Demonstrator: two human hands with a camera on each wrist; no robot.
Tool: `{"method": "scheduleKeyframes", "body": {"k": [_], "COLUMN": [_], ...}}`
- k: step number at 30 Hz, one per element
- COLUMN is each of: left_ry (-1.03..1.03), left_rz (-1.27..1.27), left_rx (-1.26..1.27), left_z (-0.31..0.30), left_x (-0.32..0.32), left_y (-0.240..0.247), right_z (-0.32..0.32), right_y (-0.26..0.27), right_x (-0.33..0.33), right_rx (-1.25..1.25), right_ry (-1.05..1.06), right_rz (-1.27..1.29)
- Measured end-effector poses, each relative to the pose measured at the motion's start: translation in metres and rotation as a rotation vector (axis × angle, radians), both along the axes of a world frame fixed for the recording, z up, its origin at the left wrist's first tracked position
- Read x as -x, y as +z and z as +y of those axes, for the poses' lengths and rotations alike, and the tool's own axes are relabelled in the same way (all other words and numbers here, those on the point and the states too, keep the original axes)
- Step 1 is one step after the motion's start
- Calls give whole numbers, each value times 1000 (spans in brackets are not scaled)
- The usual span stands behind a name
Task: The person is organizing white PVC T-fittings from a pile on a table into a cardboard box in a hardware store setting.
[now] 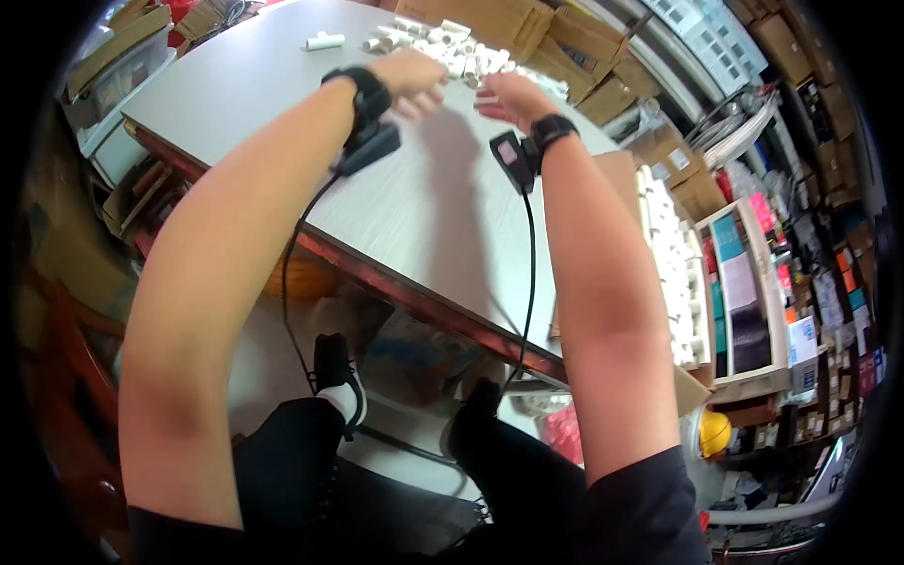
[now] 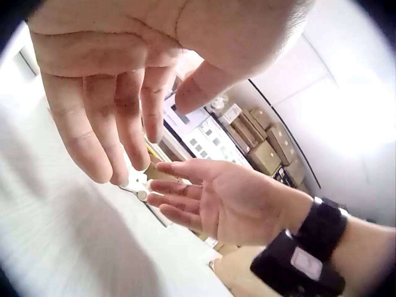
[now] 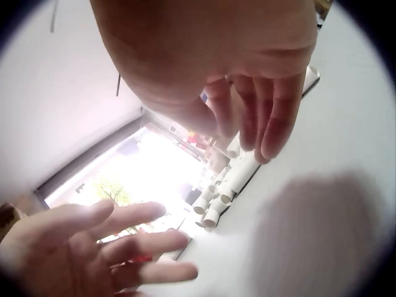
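Both hands hover over a pale table (image 1: pixel 377 212), near a pile of short white tubes (image 1: pixel 461 47) at its far edge. My left hand (image 1: pixel 411 80) has its fingers extended and loosely bent, holding nothing; the left wrist view shows its palm (image 2: pixel 148 37) close up. Facing it across a gap, my right hand (image 1: pixel 513 98) is also empty, fingers relaxed, as the left wrist view shows too. In the right wrist view, tubes (image 3: pixel 216 207) lie beyond the right fingers (image 3: pixel 275 124). The hands do not touch each other.
One white tube (image 1: pixel 325 41) lies apart at the back left. Cardboard boxes (image 1: pixel 584 47) stand behind the table. At the right is a box of stacked white tubes (image 1: pixel 670 254), beside a wooden tray (image 1: pixel 753 292). Cables hang from both wrist cameras.
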State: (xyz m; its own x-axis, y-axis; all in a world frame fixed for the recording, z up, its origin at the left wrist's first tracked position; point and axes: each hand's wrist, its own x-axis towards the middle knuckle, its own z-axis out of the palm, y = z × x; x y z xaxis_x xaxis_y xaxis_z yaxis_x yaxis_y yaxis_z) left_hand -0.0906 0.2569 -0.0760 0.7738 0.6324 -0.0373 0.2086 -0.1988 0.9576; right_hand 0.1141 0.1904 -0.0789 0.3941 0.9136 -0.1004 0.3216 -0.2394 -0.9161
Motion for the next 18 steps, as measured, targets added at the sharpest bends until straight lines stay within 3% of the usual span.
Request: {"method": "scheduleKeyframes", "body": {"k": [4,7,10,12,14,18], "left_ry": [63,203,297,297,285,266], "left_rz": [-1,-99,-153,-185,-201,-214], "left_rx": [171,326,350,385,408,428], "left_z": [42,92,99,101,105,109], "left_x": [-41,-69,-82,-80,-82,-81], "left_y": [-5,-36,-41,-53,-58,-65], "right_z": [29,53,69,91,92,97], "right_y": [-15,-30,-46,-63,-57,-53], "right_x": [1,-18,-19,-50,-42,-22], "right_rx": [-136,-134,-249,-158,-136,-161], "right_ry": [-117,-86,-254,28,-60,-43], "right_rz": [222,223,223,332,274,237]}}
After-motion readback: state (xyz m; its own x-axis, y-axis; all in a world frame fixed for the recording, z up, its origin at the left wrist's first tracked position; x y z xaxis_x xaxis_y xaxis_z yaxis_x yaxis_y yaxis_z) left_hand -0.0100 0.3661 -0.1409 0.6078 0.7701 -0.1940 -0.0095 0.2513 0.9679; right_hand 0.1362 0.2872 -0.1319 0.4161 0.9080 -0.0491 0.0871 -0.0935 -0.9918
